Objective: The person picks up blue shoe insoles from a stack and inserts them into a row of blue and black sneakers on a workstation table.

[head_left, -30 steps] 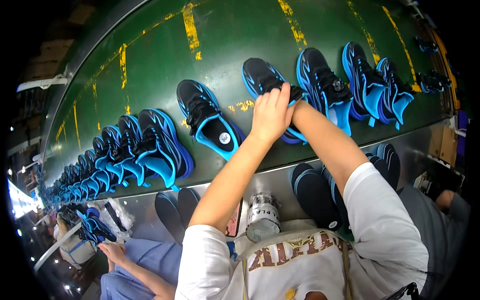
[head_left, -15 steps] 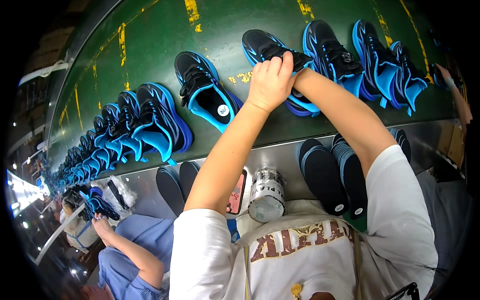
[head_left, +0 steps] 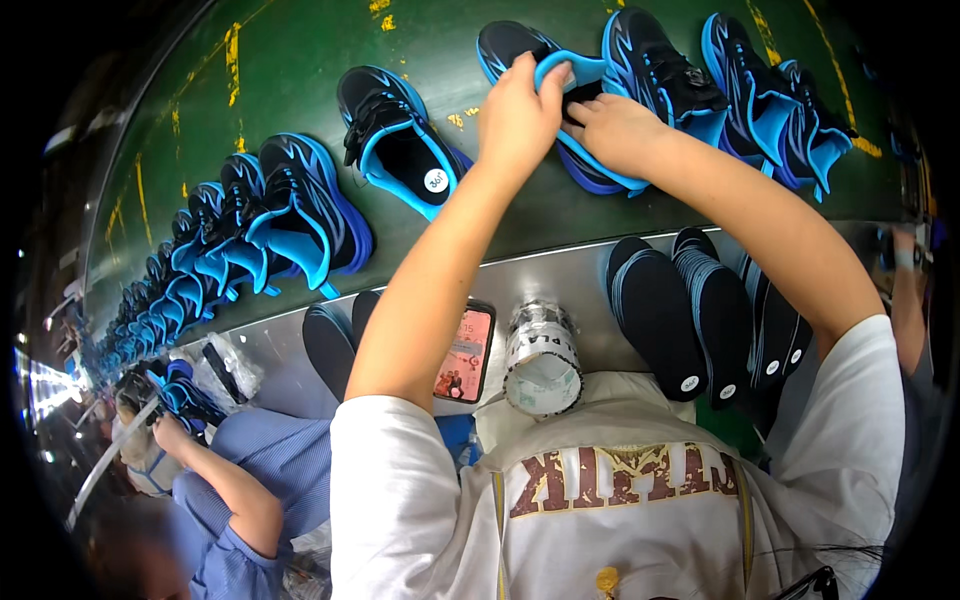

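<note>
A black and blue sports shoe [head_left: 592,172] lies on the green table, toe pointing away, between my two hands. My left hand [head_left: 518,118] is closed in a pinch on its tongue [head_left: 572,68], which is folded back so that the bright blue lining shows. At the right side of the opening, my right hand [head_left: 622,132] grips the collar, some fingers reaching inside; their tips are partly hidden. To the left sits another shoe [head_left: 405,150], open side up, with a round white label on its insole.
Shoes line the table [head_left: 290,45] on both sides, like the near-left one [head_left: 310,200] and one at right [head_left: 655,75]. The metal ledge [head_left: 590,262] holds stacked black insoles [head_left: 650,320], a phone [head_left: 468,350] and a tape-wrapped cup [head_left: 540,360]. A person [head_left: 255,490] works at left.
The tongue has been pulled back, baring its blue lining. My right hand, earlier mostly hidden behind the left, now shows at the opening. The hands have moved apart.
</note>
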A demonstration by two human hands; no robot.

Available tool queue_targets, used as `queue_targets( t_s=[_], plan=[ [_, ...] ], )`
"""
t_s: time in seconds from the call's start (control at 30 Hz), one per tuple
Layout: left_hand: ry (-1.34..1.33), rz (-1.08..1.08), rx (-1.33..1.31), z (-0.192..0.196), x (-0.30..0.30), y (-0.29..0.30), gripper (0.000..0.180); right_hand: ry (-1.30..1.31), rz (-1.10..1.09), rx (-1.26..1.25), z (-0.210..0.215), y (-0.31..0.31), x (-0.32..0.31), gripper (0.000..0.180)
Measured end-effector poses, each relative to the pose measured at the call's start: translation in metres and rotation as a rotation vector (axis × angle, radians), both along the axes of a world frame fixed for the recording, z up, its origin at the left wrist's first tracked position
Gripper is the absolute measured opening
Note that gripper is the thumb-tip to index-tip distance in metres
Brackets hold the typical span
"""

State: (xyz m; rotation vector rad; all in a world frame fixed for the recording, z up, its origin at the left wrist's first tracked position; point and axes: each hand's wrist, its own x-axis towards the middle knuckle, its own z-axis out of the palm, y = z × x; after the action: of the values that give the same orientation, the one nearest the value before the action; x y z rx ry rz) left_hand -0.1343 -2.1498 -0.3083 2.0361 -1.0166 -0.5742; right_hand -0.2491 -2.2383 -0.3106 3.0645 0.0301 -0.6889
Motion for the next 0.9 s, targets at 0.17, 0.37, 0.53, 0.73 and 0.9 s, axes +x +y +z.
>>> queue_targets(
  t_s=[0.17, 0.37, 0.53, 0.73, 0.9],
  plan=[
    [-0.121, 0.086, -0.174, -0.003, 0.009, -0.009, 0.034, -0.194, -0.028, -0.004, -0.011, 0.000, 0.010, 0.035],
    [-0.810, -0.207, -0.201, 0.007, 0.010, -0.017, 0.019, -0.194, 0.044, -0.009, -0.007, -0.005, 0.003, 0.017],
    [-0.899, -0.312, -0.036, 0.009, 0.020, -0.009, 0.028, 0.389, 0.017, 0.310, 0.056, -0.009, 0.003, 0.046],
    [-0.876, -0.468, 0.276, 0.027, 0.012, -0.026, 0.043, 0.445, -0.173, 0.237, 0.051, 0.013, -0.005, 0.058],
    [-0.686, -0.467, 0.110, 0.022, 0.023, -0.012, 0.034, -0.719, -0.342, 0.313, 0.049, 0.035, -0.073, 0.016]
  ],
)
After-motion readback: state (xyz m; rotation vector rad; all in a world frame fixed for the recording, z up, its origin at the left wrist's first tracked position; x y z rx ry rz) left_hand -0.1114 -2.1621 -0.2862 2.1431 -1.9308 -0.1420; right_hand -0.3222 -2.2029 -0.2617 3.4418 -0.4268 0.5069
